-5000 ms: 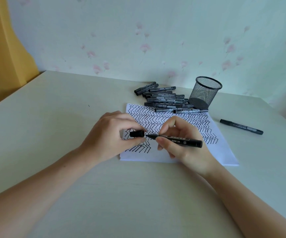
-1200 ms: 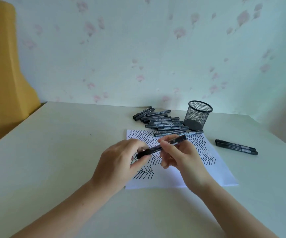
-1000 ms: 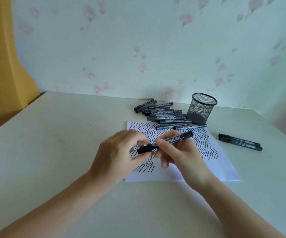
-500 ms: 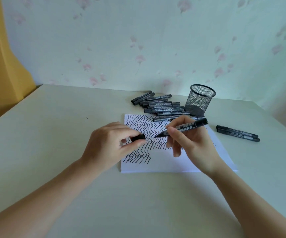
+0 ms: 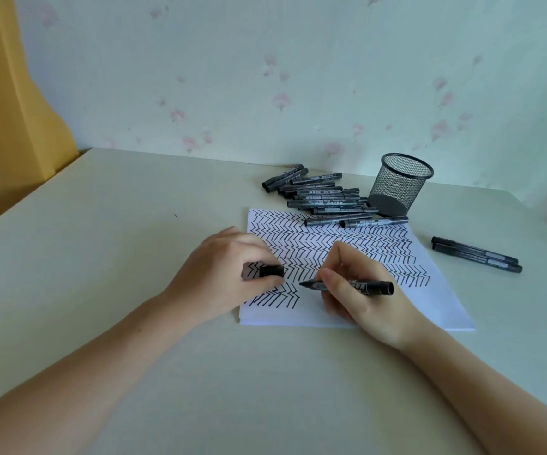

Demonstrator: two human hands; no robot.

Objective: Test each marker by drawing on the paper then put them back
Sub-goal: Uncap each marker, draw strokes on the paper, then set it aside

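A white paper (image 5: 429, 310) covered with rows of black zigzag lines lies on the table. My right hand (image 5: 367, 297) grips an uncapped black marker (image 5: 370, 286), its tip pointing left just above the lowest row of marks. My left hand (image 5: 223, 274) rests on the paper's left edge and pinches the marker's black cap (image 5: 271, 271). A pile of several black markers (image 5: 324, 198) lies behind the paper. An empty black mesh pen cup (image 5: 400, 183) stands upright to the pile's right.
Two capped black markers (image 5: 475, 254) lie side by side on the table right of the paper. The pale table (image 5: 101, 257) meets a floral wall at the back. A yellow curtain (image 5: 9, 93) hangs at the far left.
My hands pulled the cap off the marker. My right hand then lowered the uncapped marker toward the bottom row of marks, while my left hand kept the cap.
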